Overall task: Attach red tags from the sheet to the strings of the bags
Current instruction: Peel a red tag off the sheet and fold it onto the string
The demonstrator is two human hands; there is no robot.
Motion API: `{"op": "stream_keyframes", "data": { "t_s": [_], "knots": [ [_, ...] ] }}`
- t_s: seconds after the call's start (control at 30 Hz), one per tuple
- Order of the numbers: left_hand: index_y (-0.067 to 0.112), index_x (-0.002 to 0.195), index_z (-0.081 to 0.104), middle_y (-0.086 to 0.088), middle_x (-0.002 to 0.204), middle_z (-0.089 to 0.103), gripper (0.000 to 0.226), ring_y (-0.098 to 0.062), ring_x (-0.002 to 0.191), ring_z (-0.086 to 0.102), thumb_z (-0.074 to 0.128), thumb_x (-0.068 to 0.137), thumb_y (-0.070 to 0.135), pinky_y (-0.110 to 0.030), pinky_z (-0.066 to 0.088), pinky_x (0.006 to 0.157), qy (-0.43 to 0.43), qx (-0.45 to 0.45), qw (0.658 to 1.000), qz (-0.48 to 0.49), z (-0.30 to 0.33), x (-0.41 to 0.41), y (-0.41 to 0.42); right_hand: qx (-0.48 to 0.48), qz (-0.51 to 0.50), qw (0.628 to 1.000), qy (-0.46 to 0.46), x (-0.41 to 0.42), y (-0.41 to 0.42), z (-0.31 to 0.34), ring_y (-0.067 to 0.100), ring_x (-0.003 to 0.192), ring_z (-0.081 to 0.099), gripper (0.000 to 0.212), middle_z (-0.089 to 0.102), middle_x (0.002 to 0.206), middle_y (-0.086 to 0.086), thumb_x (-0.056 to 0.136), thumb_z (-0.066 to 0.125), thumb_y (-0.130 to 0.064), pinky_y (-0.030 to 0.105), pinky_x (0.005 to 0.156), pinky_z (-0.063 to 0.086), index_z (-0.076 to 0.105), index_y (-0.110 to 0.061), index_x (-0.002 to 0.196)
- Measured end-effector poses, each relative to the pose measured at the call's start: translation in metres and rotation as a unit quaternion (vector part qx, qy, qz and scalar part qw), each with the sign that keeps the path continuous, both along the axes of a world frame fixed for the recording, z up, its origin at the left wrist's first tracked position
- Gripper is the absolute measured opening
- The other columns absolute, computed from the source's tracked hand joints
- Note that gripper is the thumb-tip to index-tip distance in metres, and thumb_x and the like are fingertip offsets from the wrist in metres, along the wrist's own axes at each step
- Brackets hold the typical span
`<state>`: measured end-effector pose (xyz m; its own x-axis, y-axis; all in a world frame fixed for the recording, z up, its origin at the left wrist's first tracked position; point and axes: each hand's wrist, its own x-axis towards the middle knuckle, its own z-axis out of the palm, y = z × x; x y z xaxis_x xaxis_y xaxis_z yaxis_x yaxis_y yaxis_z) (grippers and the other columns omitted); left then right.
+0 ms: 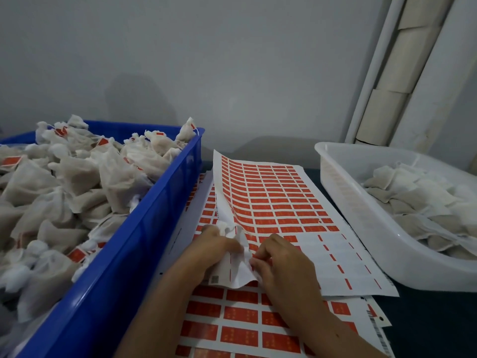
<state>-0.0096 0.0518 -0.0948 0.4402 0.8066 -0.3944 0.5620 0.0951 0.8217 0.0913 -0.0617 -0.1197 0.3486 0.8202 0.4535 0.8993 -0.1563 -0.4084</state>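
Peeling a red tag off the sheet, bag in hand.

My left hand (215,245) grips a small white bag (227,228) over the tag sheet (278,200) mid-counter; my right hand (280,262) pinches at the sheet's lifted, crumpled edge, apparently freeing a tag. Next I judge it needs folding round the string, which I can't make out. The blue crate (134,244) and white tub (361,210) hem both sides; open room lies only toward me.

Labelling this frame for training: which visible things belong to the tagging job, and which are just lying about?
Job: top sheet of red tags; blue plastic crate of tagged cloth bags; white plastic tub of untagged bags; left hand; right hand.
Lying about: cardboard tubes in the corner.
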Motion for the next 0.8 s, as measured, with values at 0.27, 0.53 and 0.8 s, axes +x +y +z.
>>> {"op": "stream_keyframes", "data": {
  "t_s": [0.27, 0.53, 0.8],
  "knots": [
    [0.028, 0.107, 0.033, 0.004, 0.084, 0.053, 0.046, -0.015, 0.075, 0.059, 0.069, 0.079, 0.032, -0.023, 0.048, 0.053, -0.007, -0.003, 1.000, -0.002, -0.0010, 0.0007, 0.0005, -0.011, -0.024, 0.996, 0.090, 0.0034, 0.0032, -0.0007, -0.002, 0.067, 0.050, 0.013, 0.050, 0.079, -0.021, 0.088, 0.058, -0.033, -0.001, 0.064, 0.031, 0.049, -0.033, 0.078],
    [0.025, 0.112, 0.037, -0.005, 0.104, 0.059, 0.048, -0.021, 0.084, 0.062, 0.070, 0.078, 0.033, -0.030, 0.055, 0.069, 0.014, -0.012, 1.000, -0.005, 0.0031, -0.0009, 0.0001, 0.007, -0.023, 0.979, 0.201, 0.0077, 0.0019, -0.0011, 0.000, 0.080, 0.055, 0.007, 0.056, 0.087, -0.017, 0.090, 0.056, -0.030, 0.007, 0.080, 0.041, 0.054, -0.030, 0.083],
    [0.025, 0.110, 0.036, -0.002, 0.094, 0.057, 0.044, -0.017, 0.078, 0.060, 0.068, 0.080, 0.033, -0.024, 0.049, 0.056, 0.018, -0.001, 1.000, -0.009, 0.0029, -0.0005, -0.0014, -0.021, -0.003, 0.997, 0.068, 0.0005, 0.0003, 0.0010, -0.001, 0.069, 0.051, 0.012, 0.048, 0.079, -0.025, 0.083, 0.062, -0.042, 0.001, 0.068, 0.032, 0.054, -0.035, 0.078]
  ]
}}
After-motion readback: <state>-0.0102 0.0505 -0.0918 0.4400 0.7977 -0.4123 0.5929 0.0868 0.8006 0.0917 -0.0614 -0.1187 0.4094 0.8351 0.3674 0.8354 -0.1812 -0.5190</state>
